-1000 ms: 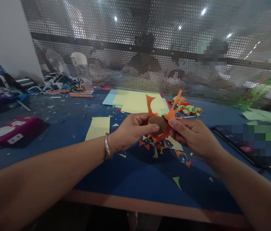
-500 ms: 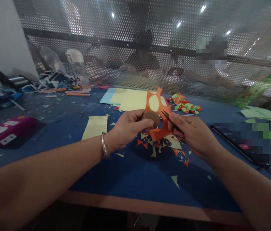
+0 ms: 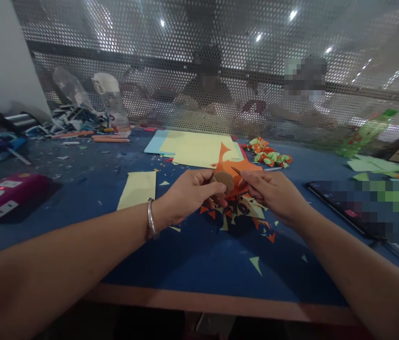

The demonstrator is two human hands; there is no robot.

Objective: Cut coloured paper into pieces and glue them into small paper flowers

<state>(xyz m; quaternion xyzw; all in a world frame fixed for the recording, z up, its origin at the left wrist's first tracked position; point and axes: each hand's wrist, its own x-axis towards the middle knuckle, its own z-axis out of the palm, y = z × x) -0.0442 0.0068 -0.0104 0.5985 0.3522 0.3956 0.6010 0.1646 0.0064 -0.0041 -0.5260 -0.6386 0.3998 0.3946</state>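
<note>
My left hand [image 3: 199, 189] is closed, its thumb pressing a round brown disc [image 3: 223, 182] against a sheet of orange paper [image 3: 240, 169]. Pointed offcut edges stick up from the orange paper behind the disc. Closed around a small pair of dark scissors [image 3: 235, 170], my right hand [image 3: 265, 189] is just to the right of the disc. The blades lie across the orange paper; the handles are hidden by my fingers. Under both hands, orange and pale green paper scraps [image 3: 233, 212] are strewn on the blue tabletop [image 3: 199, 264].
Behind the hands lie yellow and blue sheets [image 3: 192, 148] and a heap of orange-green paper pieces [image 3: 270, 153]. A yellow strip [image 3: 137, 189] and a magenta power strip [image 3: 11, 193] sit left, a phone [image 3: 341, 203] right. A bottle [image 3: 112, 104] stands before a perforated screen [image 3: 157, 61].
The orange paper has turned and dropped; its cut-out holes no longer show and a solid part faces up. The scissors' blades have closed together. The disc stays in my left hand.
</note>
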